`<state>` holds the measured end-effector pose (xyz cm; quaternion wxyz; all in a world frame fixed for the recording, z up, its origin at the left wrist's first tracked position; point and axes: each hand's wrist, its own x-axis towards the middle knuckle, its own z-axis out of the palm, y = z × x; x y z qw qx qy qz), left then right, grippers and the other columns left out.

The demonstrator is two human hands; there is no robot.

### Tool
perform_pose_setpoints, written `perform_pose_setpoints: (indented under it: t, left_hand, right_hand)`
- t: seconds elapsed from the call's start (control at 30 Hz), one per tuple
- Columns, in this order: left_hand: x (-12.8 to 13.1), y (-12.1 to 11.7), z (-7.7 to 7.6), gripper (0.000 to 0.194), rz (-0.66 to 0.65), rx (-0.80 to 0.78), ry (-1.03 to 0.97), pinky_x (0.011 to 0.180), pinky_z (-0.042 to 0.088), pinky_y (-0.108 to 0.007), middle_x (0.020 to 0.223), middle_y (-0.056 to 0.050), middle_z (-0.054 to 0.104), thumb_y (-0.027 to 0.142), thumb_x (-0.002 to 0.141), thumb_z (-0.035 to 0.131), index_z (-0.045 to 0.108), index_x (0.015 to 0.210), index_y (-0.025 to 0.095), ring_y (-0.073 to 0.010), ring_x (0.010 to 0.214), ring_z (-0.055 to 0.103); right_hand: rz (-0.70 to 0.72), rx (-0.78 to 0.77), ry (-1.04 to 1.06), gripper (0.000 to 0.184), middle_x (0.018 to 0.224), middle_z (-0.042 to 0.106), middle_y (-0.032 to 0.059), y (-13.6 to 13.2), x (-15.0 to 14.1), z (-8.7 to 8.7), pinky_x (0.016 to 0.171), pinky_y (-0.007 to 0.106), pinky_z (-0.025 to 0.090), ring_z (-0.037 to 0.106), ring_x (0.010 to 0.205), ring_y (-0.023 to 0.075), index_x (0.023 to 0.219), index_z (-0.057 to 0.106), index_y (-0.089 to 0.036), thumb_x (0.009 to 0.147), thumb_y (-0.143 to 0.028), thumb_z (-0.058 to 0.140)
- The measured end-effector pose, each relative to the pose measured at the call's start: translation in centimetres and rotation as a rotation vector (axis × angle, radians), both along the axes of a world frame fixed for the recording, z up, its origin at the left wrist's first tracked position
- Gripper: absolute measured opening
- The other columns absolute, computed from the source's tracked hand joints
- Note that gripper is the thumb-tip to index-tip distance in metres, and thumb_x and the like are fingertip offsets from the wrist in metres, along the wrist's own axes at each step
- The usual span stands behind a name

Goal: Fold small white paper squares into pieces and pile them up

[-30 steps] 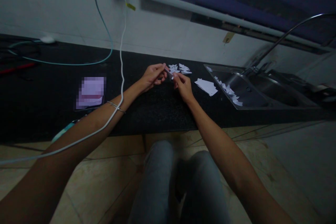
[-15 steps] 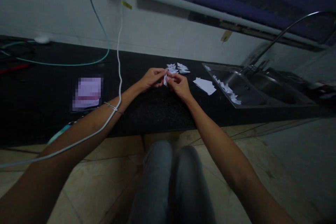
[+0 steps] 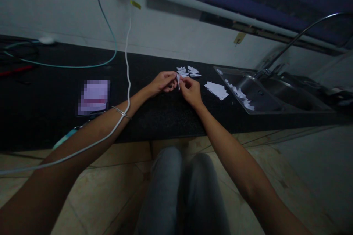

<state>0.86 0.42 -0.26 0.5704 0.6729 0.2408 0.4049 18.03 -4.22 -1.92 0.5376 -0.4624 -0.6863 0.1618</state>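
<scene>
Between my two hands is a small folded piece of white paper (image 3: pixel 178 82), held upright above the dark counter (image 3: pixel 162 117). My left hand (image 3: pixel 164 82) pinches its left side with thumb and fingers. On the other side, the thumb and fingertips of my right hand (image 3: pixel 191 89) grip it. Just behind the hands lie several small folded paper pieces (image 3: pixel 193 70) with pointed ends. A stack of white paper sheets (image 3: pixel 216 90) rests to the right of my right hand.
More folded paper pieces (image 3: pixel 239 94) line the left rim of the metal sink (image 3: pixel 264 99), under a curved faucet (image 3: pixel 299 35). A white cable (image 3: pixel 127 66) hangs across my left forearm. A blurred-out phone-like object (image 3: pixel 94 96) and a teal cable (image 3: pixel 82 67) are on the left.
The paper between my hands has turned from slanted to upright and looks narrower. My fingers came together over it, then parted slightly. My knees have moved closer together.
</scene>
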Motion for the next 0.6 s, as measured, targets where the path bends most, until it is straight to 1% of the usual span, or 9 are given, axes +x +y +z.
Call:
perform_pose_setpoints:
  t: [0.1, 0.2, 0.3, 0.4, 0.5, 0.6]
  left_hand:
    - [0.5, -0.2, -0.1, 0.033, 0.017, 0.031, 0.012, 0.037, 0.030, -0.017, 0.065, 0.000, 0.062, 0.050, 0.098, 0.060, 0.066, 0.102, 0.018, -0.0046, 0.041, 0.049]
    - [0.9, -0.5, 0.0, 0.023, 0.051, 0.074, 0.009, 0.038, 0.034, -0.018, 0.062, 0.003, 0.060, 0.042, 0.100, 0.058, 0.061, 0.106, 0.020, -0.0056, 0.040, 0.050]
    - [1.1, -0.8, 0.2, 0.014, 0.086, 0.112, 0.029, 0.039, 0.035, -0.018, 0.058, 0.004, 0.057, 0.035, 0.100, 0.057, 0.056, 0.098, 0.021, -0.0062, 0.039, 0.049]
    - [1.0, -1.1, 0.7, 0.015, 0.104, 0.167, 0.072, 0.041, 0.036, -0.018, 0.056, 0.004, 0.057, 0.029, 0.100, 0.056, 0.053, 0.089, 0.021, -0.0057, 0.040, 0.048]
    - [0.8, -1.2, 1.0, 0.013, 0.131, 0.225, 0.107, 0.042, 0.035, -0.017, 0.056, 0.004, 0.057, 0.022, 0.100, 0.054, 0.054, 0.087, 0.020, -0.0052, 0.041, 0.048]
    - [0.6, -1.2, 1.1, 0.013, 0.171, 0.254, 0.155, 0.040, 0.031, -0.018, 0.051, 0.005, 0.054, 0.014, 0.098, 0.049, 0.056, 0.089, 0.020, -0.0063, 0.038, 0.044]
  right_hand:
    - [-0.030, 0.036, -0.025, 0.032, 0.071, 0.063, -0.0001, -0.3, 0.0, 0.2, 0.065, 0.030, 0.042, 0.053, 0.065, 0.0146, 0.083, 0.070, -0.021, 0.095, -0.048, 0.059]
    - [-0.051, 0.051, -0.030, 0.029, 0.069, 0.062, -0.0005, -0.5, -0.1, 0.4, 0.064, 0.031, 0.041, 0.051, 0.062, 0.0142, 0.081, 0.069, -0.021, 0.096, -0.045, 0.059]
    - [-0.056, 0.047, -0.046, 0.030, 0.067, 0.060, -0.0009, -0.7, -0.2, 0.5, 0.063, 0.031, 0.040, 0.050, 0.062, 0.0145, 0.079, 0.068, -0.022, 0.096, -0.045, 0.059]
    - [-0.058, 0.044, -0.063, 0.030, 0.067, 0.059, -0.0011, -0.7, -0.3, 0.5, 0.063, 0.031, 0.039, 0.049, 0.062, 0.0145, 0.077, 0.067, -0.022, 0.096, -0.045, 0.059]
    - [-0.063, 0.050, -0.082, 0.027, 0.067, 0.059, -0.0012, -0.6, -0.2, 0.4, 0.064, 0.031, 0.040, 0.049, 0.062, 0.0143, 0.080, 0.068, -0.022, 0.096, -0.042, 0.059]
    - [-0.053, 0.057, -0.101, 0.021, 0.069, 0.061, -0.0012, -0.5, -0.1, 0.1, 0.065, 0.031, 0.040, 0.051, 0.063, 0.0144, 0.085, 0.070, -0.022, 0.095, -0.038, 0.060]
